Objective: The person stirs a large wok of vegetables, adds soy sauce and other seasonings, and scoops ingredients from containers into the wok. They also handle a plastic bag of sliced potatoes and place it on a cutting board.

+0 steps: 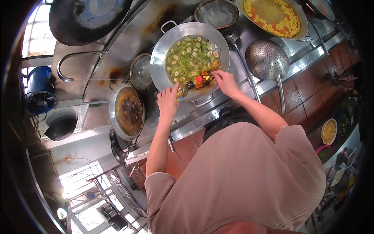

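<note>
My left hand (168, 101) grips a dark glass bottle (181, 91) with a black neck, tilted over the near rim of a wide metal wok (159, 63). Sliced green vegetables (191, 57) sit in liquid inside that wok. At the bottle's mouth end is a red round part, perhaps its cap. My right hand (225, 83) pinches a dark, glossy orange-brown item (208, 78) right beside it, above the wok's near side. Its kind cannot be told, and the fingers partly hide it.
A perforated strainer (267, 58) and a long-handled ladle (244, 61) lie right of the wok. Behind stand a water bowl (216, 14) and a pan of yellow and orange cubes (304, 26). At left are another bowl (140, 71), a pan of brown liquid (128, 111) and a tap (62, 65).
</note>
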A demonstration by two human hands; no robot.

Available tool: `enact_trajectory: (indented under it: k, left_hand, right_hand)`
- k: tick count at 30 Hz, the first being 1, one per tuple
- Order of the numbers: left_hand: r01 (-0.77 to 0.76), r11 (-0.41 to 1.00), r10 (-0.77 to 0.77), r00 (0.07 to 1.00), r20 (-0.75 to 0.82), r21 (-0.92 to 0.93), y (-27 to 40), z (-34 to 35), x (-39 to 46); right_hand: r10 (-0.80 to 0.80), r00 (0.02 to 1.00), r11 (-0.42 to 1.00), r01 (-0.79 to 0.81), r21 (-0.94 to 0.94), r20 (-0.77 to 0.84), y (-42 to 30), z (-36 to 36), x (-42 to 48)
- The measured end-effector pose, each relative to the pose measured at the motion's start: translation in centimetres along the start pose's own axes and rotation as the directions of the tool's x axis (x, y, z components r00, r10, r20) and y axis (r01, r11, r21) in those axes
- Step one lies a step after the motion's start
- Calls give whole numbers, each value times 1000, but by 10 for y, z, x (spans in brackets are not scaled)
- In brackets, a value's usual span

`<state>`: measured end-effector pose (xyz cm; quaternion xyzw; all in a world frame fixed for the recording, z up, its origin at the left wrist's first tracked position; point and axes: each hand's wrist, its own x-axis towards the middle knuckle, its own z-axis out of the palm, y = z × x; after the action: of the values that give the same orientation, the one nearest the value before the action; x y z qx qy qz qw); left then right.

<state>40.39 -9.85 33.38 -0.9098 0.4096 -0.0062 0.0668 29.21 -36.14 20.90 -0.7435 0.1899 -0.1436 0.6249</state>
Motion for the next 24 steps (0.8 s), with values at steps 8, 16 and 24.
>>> enact_trajectory:
  k: [8, 16, 24]
  left_hand:
    - [-31, 998, 31, 999, 9, 53, -2, 1, 4]
    - [-34, 998, 34, 999, 10, 53, -3, 2, 8]
    - [-25, 998, 23, 999, 35, 50, -2, -5, 9]
  right_hand:
    - [379, 922, 789, -368, 492, 83, 16, 1, 11]
    - [381, 920, 775, -371, 512, 89, 18, -1, 9]
    - [386, 918, 777, -376, 505, 89, 20, -1, 12]
